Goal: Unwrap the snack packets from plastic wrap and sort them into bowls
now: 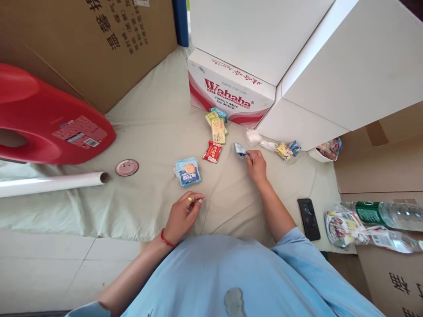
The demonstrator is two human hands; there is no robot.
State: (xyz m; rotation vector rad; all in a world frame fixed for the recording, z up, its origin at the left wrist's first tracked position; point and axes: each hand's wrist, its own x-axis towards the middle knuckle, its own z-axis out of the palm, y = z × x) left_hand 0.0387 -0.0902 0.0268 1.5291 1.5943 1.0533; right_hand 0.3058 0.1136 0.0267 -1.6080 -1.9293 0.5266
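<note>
My right hand (257, 167) is closed on the edge of a small blue snack packet (241, 150), which sticks out to the left of its fingers. Just below a light-blue snack packet (188, 171), my left hand (183, 213) rests over the cloth, fingers curled and thumb against the index finger; nothing shows in it. Between and beyond the hands lie a red snack packet (212, 152) and yellow-green packets (218, 130), with a blue wrapper (219, 114) behind them. Clear crumpled plastic (254, 137) lies past the right hand, beside a yellow packet (284, 151).
A Wahaha carton (231, 88) and white boxes (346, 61) stand at the back. On the left are a red jug (49, 119), a white tube (56, 184) and a round pink disc (127, 167). A phone (309, 219), a bowl (319, 155) and plastic bottles (393, 214) are at right.
</note>
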